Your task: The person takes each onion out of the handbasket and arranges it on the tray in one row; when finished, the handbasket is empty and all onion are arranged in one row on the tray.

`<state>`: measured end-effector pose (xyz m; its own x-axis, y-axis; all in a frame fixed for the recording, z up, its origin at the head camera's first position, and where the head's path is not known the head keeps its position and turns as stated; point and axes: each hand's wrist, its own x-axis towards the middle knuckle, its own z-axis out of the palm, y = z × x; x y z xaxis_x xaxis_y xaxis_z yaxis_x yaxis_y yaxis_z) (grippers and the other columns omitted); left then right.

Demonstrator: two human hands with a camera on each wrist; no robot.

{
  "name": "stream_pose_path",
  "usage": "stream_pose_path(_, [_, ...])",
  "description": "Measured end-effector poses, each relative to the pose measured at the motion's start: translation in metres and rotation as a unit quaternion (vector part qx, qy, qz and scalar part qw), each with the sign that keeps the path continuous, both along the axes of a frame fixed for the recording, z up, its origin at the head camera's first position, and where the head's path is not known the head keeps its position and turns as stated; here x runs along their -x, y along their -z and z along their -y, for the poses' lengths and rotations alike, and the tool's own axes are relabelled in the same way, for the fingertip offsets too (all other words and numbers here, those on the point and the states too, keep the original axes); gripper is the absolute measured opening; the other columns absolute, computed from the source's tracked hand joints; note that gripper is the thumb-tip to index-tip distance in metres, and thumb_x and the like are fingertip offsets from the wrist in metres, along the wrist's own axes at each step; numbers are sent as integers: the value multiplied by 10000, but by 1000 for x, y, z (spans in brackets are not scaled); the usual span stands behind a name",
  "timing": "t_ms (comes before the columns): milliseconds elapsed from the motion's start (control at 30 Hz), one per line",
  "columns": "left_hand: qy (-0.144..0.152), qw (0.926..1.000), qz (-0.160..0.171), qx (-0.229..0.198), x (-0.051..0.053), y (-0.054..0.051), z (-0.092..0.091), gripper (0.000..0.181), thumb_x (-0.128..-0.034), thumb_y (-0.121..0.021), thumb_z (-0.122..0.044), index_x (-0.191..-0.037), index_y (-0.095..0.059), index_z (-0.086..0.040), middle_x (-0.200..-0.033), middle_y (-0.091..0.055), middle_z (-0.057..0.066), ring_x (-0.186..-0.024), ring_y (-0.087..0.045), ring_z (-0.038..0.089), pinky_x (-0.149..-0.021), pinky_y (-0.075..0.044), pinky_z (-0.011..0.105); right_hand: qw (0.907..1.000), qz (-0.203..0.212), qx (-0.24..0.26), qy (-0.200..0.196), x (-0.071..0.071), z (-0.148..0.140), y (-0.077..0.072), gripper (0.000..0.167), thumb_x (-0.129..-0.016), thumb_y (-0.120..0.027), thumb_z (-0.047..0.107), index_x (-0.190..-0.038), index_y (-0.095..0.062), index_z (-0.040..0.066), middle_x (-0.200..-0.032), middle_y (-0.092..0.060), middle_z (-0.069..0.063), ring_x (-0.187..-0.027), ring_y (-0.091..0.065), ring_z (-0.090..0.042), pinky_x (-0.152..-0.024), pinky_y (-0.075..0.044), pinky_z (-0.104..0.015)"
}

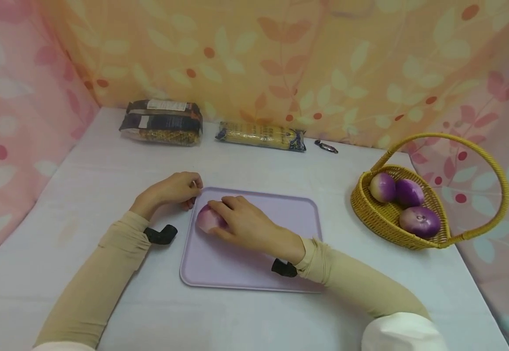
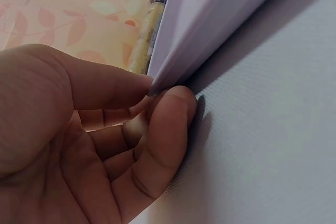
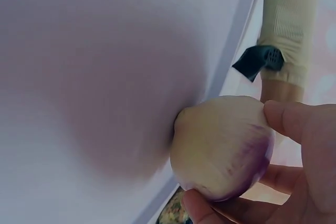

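Observation:
A purple-and-white turnip (image 1: pixel 210 219) is at the left end of the lilac tray (image 1: pixel 236 268), held by my right hand (image 1: pixel 252 226). In the right wrist view the thumb and fingers of that hand (image 3: pixel 310 156) grip the turnip (image 3: pixel 223 148) at its sides, against the tray (image 3: pixel 105 51). My left hand (image 1: pixel 177 190) is at the tray's upper left corner. In the left wrist view its thumb and curled fingers (image 2: pixel 115 124) pinch the tray's rim (image 2: pixel 184 40).
At the right stands a yellow wicker basket (image 1: pixel 372 222) with three turnips (image 1: pixel 420 222) and a tall handle. Along the back lie a dark bag of pasta (image 1: pixel 164 122), a yellow packet (image 1: pixel 258 135) and a small dark wrapped piece (image 1: pixel 326 146).

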<state>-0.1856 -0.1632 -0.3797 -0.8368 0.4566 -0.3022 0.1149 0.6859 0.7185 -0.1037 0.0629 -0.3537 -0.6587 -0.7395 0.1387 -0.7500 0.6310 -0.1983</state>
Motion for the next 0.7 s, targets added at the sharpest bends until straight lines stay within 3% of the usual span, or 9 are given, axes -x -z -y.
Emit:
stream_pose_path(200, [66,10000,14,-6,0,0,1,144,-976,-487,-92,-1047,-554,13,-678,-616,70,-563,-614,157,-595,-486,282,9994,-68,-294,-164,-2,14,0,546,-917,-654,419,-1368,-527,140,-1213,-607,-90,-1071,-589,-231,-970,-480,-334])
stream_pose_path(533, [95,10000,5,-10,0,-1,1,141,-966,-487,-78,-1047,-553,16,-671,-623,72,-568,-614,158,-598,-482,283,9984,245,-488,-127,-2,18,-1,581,-935,-613,452,-1422,-469,170,-1253,-583,-84,-1069,-576,-212,-946,-487,-333])
stream_pose_path(700, [45,10000,25,-85,0,0,0,140,-960,-485,-68,-1043,-551,25,-682,-618,76,-567,-610,153,-585,-501,281,9970,606,-441,185,-1,7,-9,643,-924,-600,508,-1463,-425,204,-1394,-530,-131,-1244,-548,-281,-1060,-448,-404])
